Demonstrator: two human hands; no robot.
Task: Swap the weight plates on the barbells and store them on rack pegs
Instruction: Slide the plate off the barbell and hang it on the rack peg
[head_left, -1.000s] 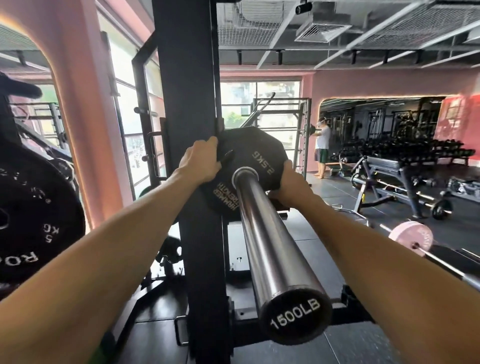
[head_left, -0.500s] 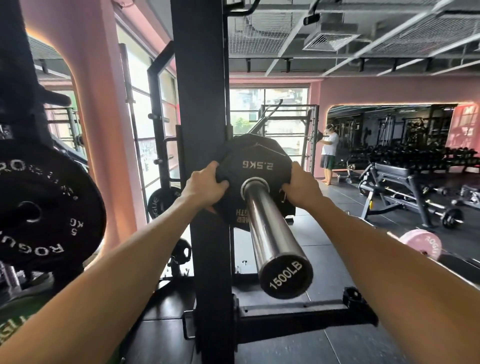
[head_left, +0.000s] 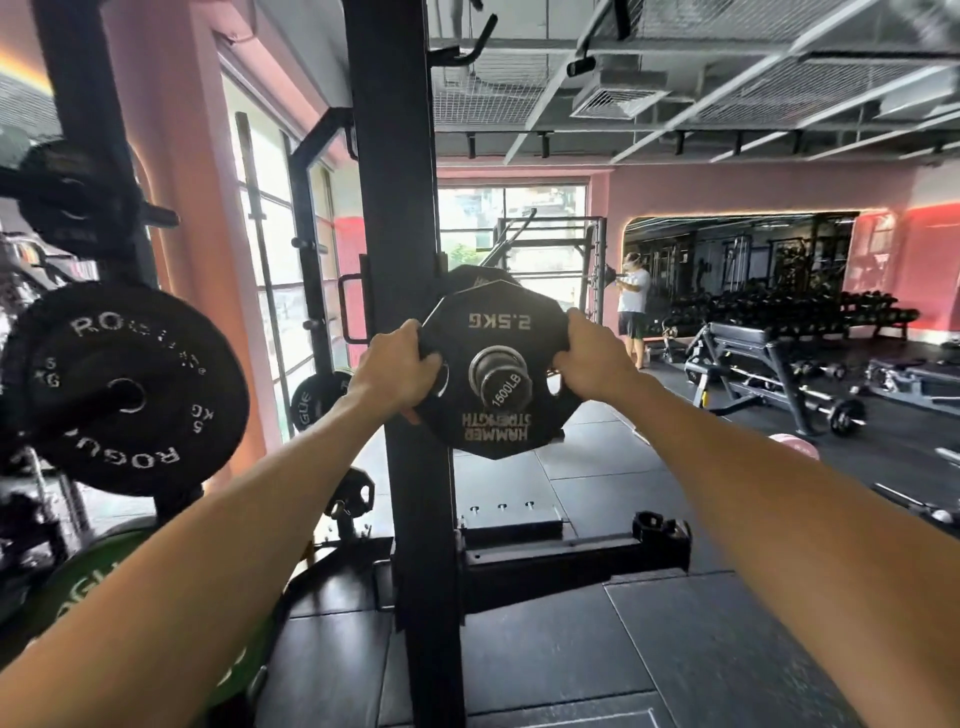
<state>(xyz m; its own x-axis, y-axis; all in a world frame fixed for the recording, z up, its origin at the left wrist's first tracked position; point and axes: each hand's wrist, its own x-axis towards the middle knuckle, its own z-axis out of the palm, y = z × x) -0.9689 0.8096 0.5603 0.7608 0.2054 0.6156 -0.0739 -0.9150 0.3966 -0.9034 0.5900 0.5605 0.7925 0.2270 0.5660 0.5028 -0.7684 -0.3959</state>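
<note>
Pink walls and a dark rubber floor (head_left: 675, 675) frame the gym where you stand at a black rack upright (head_left: 400, 208). To your left a black Rogue 5 KG plate (head_left: 130, 389) hangs on a rack peg. Before you, a black twelve-sided 2.5KG plate (head_left: 493, 369), its "Hammer Strength" lettering upside down, sits on the steel barbell sleeve (head_left: 503, 384), close to its "1500LB" end cap. The plate's flat face is turned toward you, and the sleeve's long axis points straight at you. Your left hand (head_left: 397, 371) and right hand (head_left: 592, 356) each grip an opposite edge, fingers curled round the rim.
</note>
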